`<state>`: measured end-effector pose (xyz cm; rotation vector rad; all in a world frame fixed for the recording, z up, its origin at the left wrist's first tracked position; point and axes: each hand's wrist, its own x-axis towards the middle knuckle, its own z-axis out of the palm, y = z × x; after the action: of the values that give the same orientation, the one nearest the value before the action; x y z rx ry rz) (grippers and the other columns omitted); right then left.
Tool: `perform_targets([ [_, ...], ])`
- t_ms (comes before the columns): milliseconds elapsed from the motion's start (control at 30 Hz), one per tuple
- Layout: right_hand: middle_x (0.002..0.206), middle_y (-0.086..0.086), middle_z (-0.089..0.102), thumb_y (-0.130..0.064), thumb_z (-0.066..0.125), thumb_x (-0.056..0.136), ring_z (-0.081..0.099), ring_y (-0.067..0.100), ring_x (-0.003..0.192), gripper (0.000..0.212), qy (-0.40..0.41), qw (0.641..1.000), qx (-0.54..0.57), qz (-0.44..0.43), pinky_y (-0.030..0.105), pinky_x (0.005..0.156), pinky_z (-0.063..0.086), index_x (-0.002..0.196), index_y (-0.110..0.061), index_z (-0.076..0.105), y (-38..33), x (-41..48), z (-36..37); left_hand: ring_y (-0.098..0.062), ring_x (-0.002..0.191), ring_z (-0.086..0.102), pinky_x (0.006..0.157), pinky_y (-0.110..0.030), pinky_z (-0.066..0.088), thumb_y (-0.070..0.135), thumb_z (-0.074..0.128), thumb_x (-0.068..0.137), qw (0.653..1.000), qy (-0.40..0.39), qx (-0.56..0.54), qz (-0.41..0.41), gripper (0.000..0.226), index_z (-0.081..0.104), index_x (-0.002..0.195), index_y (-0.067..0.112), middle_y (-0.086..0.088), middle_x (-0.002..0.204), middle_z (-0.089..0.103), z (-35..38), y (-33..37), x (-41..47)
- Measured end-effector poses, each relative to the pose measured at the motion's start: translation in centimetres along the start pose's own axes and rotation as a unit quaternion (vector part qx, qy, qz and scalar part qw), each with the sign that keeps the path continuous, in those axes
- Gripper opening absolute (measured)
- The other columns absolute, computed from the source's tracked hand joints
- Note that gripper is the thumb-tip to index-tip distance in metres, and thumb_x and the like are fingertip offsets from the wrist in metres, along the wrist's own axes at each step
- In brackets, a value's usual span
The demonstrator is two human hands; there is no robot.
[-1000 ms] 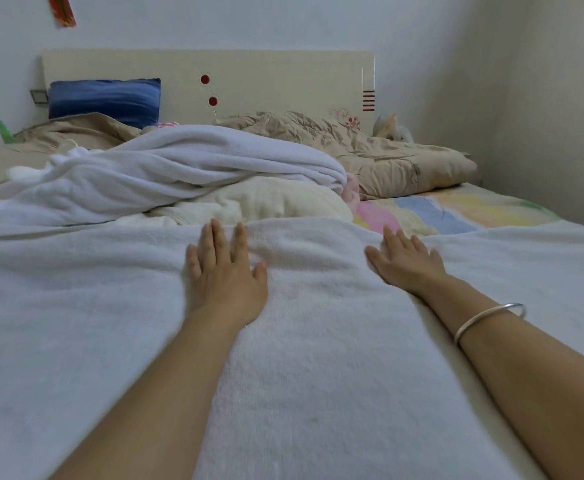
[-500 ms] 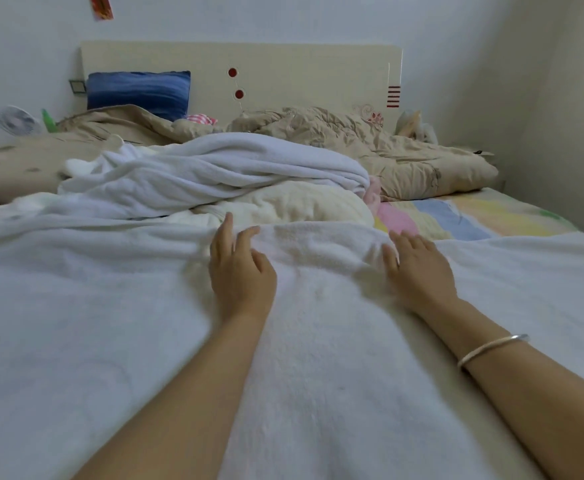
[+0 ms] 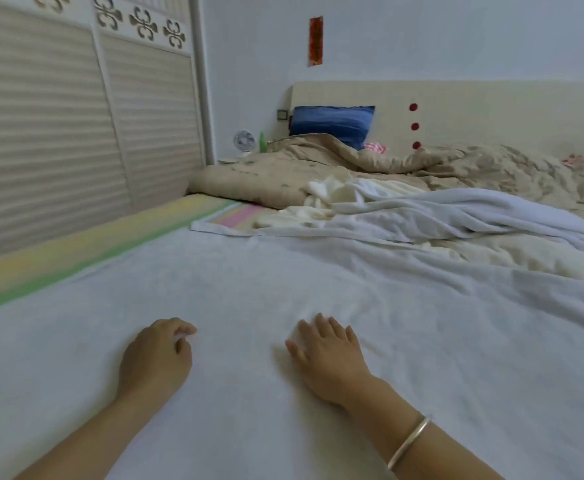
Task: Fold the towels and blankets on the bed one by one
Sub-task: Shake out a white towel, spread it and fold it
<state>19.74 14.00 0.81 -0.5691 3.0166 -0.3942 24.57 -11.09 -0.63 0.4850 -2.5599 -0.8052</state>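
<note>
White blanket [image 3: 318, 278] lies spread and unfolded across the near bed [image 3: 58, 251]. Right hand [image 3: 332, 362] presses it with straight fingers; left hand [image 3: 155, 356] curls on it, grip unclear. Crumpled towels [image 3: 439, 213] remain unfolded, far right.

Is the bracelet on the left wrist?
No, the bracelet circles the arm of the right hand, which lies flat on the white blanket.

flat towel [image 3: 283, 271] ahead, heaped blankets [image 3: 456, 216] beyond

Matt, napped white terry towel [image 3: 283, 271]; glossy, seemingly metal bangle [image 3: 408, 442]; matt quilted duvet [image 3: 474, 168].
</note>
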Motion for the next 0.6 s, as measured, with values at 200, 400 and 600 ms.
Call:
perform_targets([
  [200, 0.162, 0.007, 0.006, -0.068, -0.025, 0.045, 0.0, 0.027, 0.148, 0.124, -0.035, 0.991, 0.007, -0.128, 0.047, 0.118, -0.004, 0.152, -0.023, 0.017, -20.5, 3.5, 5.6, -0.021, 0.1, 0.06, 0.084, -0.035, 0.048, -0.002, 0.054, 0.085, 0.993, 0.042, 0.11, -0.014, 0.033, 0.068, 0.092, 0.027, 0.007, 0.104, 0.067, -10.4, -15.3, 1.2],
  [400, 0.162, 0.008, 0.007, -0.07, -0.022, 0.073, 0.0, 0.023, 0.149, 0.099, -0.025, 0.983, 0.0, -0.18, 0.045, 0.118, -0.007, 0.152, -0.025, 0.02, -30.0, 3.2, 9.6, -0.028, 0.119, 0.051, 0.096, -0.038, 0.043, 0.023, 0.051, 0.093, 0.962, 0.07, 0.224, -0.138, 0.036, 0.056, 0.128, 0.017, -0.006, 0.13, 0.057, -17.8, -25.0, 3.4],
  [600, 0.162, 0.0, 0.011, -0.053, 0.02, 0.099, 0.005, 0.017, 0.149, 0.058, -0.019, 0.987, 0.006, -0.16, 0.034, 0.118, -0.004, 0.151, -0.029, 0.025, -29.1, 2.4, 9.2, -0.028, 0.103, 0.058, 0.087, -0.038, 0.045, 0.081, 0.052, 0.071, 0.898, 0.005, 0.344, -0.274, 0.072, 0.055, 0.11, 0.02, -0.005, 0.109, 0.061, -21.0, -25.5, 3.7],
])
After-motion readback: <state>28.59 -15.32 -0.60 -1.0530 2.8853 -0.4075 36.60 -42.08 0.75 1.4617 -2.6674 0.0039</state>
